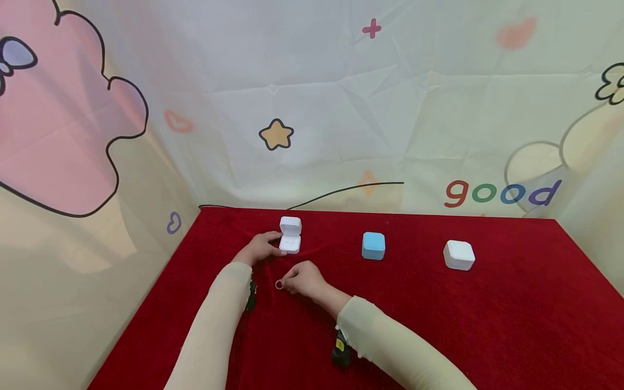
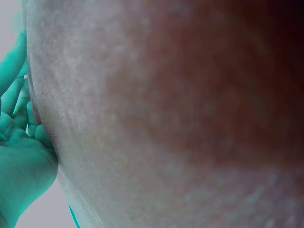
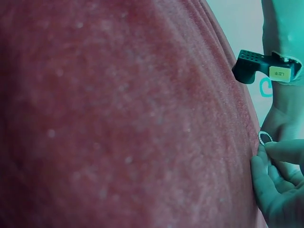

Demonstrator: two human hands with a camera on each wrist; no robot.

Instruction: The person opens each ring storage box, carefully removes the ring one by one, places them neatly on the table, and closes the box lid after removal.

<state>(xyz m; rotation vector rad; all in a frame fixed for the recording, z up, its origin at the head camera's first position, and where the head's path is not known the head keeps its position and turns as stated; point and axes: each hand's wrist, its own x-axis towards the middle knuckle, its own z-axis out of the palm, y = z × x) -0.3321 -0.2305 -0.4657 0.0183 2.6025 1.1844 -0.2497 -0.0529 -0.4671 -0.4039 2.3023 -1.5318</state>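
Observation:
An open white ring box [image 1: 290, 244] stands near the back of the red cloth, its lid raised and its pale insert facing forward. My left hand [image 1: 260, 248] holds it from the left, thumb at the front lower corner and fingers by the hinge. In the left wrist view, cloth fills most of the picture and part of the hand [image 2: 23, 142] shows at the left edge. Between thumb and fingertips my right hand [image 1: 304, 279] pinches a ring [image 1: 279, 284], in front of the box. The right wrist view shows the ring's [image 3: 260, 136] beaded-looking band upright.
A closed light-blue box [image 1: 373, 246] sits right of the white one, and a closed white box [image 1: 459, 255] stands farther right. Red cloth [image 1: 512, 325] covers the table. A printed curtain [image 1: 336, 124] hangs behind its back edge. Both wrists carry small black cameras.

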